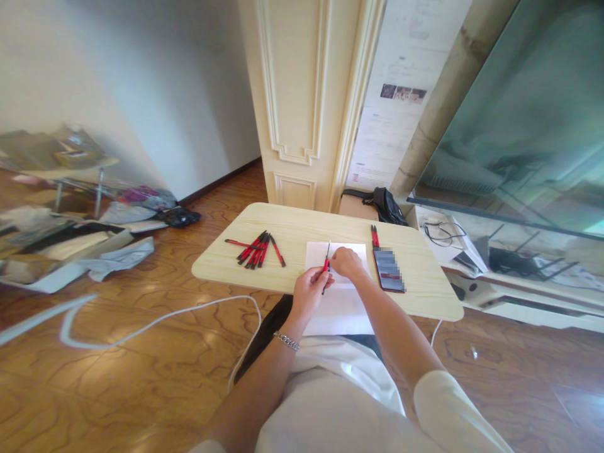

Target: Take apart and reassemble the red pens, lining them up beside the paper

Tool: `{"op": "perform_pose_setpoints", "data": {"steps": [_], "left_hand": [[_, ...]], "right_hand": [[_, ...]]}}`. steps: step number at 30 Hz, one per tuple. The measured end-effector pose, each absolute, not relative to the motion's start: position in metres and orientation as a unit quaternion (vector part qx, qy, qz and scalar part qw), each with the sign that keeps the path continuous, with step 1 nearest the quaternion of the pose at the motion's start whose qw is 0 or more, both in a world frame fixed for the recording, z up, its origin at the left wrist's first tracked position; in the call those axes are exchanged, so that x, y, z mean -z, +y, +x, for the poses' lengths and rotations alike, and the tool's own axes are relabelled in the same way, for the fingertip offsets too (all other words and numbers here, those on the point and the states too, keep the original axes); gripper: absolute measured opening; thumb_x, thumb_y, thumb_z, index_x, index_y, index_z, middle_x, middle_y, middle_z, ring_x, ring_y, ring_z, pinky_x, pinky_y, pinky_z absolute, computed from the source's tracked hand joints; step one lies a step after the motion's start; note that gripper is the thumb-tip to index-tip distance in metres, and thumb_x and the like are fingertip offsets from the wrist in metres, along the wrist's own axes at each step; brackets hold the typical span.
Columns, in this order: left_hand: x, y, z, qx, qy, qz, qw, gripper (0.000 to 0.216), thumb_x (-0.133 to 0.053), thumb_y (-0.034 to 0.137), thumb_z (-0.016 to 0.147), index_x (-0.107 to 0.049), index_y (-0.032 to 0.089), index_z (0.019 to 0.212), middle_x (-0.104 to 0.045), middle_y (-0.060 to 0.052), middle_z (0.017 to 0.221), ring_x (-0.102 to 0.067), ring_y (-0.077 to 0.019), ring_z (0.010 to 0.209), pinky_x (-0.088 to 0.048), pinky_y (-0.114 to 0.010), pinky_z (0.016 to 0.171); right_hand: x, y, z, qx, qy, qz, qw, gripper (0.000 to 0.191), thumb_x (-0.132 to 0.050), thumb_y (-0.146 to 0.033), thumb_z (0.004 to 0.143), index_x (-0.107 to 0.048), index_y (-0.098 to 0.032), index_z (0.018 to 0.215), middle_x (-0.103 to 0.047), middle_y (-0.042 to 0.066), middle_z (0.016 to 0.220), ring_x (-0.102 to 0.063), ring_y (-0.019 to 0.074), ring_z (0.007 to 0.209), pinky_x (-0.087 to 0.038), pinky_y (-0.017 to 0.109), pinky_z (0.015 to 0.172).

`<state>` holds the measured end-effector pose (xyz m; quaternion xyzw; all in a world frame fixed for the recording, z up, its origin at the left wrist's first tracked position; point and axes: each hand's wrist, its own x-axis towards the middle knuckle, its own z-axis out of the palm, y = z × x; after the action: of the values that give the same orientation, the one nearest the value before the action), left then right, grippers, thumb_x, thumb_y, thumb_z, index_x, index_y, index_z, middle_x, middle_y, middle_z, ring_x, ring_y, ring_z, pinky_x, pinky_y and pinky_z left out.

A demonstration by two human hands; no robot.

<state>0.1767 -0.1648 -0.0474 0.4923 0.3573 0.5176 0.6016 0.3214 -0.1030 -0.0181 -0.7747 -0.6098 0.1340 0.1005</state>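
Observation:
My left hand (311,283) grips a red and black pen (326,265) upright, with a thin dark rod standing out of its top. Close beside it on the right, my right hand (345,261) is closed with its knuckles up; what its fingers pinch, if anything, is hidden. Both hands are over a white sheet of paper (342,308) that hangs past the table's near edge. To the left lies a loose pile of several red and black pens (257,250). Two more such pens (375,236) lie at the right, above a phone (389,270) whose screen is partly pixelated.
The pale wooden table (221,264) has rounded corners. Behind it stand a cream panelled door (295,82) and a black bag (389,204). A white cable (189,309) runs over the floor at left, near boxes and bags (61,251). A large screen (519,126) is at right.

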Motion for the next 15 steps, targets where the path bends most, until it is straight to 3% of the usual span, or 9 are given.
{"op": "perform_pose_setpoints", "data": {"steps": [4,7,11,15], "left_hand": [[0.047,-0.166,0.176,-0.518,0.356,0.487,0.607,0.04,-0.068,0.044,0.077,-0.064,0.012,0.1,-0.072,-0.011,0.086,-0.069,-0.0199,0.076,-0.056,-0.034,0.074],[0.046,-0.168,0.177,-0.517,0.355,0.484,0.611,0.041,-0.069,0.045,0.076,-0.064,0.012,0.101,-0.071,-0.011,0.085,-0.069,-0.0199,0.076,-0.056,-0.034,0.072],[0.045,-0.171,0.18,-0.508,0.349,0.489,0.618,0.041,-0.07,0.044,0.075,-0.064,0.012,0.1,-0.071,-0.01,0.085,-0.069,-0.0197,0.076,-0.055,-0.033,0.072],[0.045,-0.174,0.183,-0.503,0.343,0.5,0.616,0.039,-0.069,0.043,0.076,-0.064,0.012,0.1,-0.071,-0.01,0.085,-0.069,-0.0191,0.077,-0.055,-0.032,0.074]], "right_hand": [[0.018,-0.105,0.324,-0.128,-0.604,-0.777,0.121,0.019,-0.058,-0.023,0.076,-0.071,-0.015,0.088,-0.069,0.019,0.095,-0.064,0.029,0.09,-0.044,0.035,0.073],[0.018,-0.109,0.334,-0.183,-0.598,-0.738,0.254,0.017,-0.055,-0.026,0.078,-0.069,-0.017,0.083,-0.07,0.012,0.085,-0.064,0.0233,0.083,-0.044,0.031,0.071],[0.005,-0.118,0.345,-0.342,-0.531,-0.622,0.462,0.026,-0.055,-0.033,0.077,-0.068,-0.016,0.093,-0.067,0.005,0.079,-0.059,0.0148,0.068,-0.042,0.025,0.059],[-0.018,-0.128,0.346,-0.414,-0.461,-0.542,0.568,0.035,-0.063,-0.043,0.072,-0.066,-0.018,0.096,-0.065,0.004,0.084,-0.057,0.012,0.07,-0.04,0.021,0.057]]}}
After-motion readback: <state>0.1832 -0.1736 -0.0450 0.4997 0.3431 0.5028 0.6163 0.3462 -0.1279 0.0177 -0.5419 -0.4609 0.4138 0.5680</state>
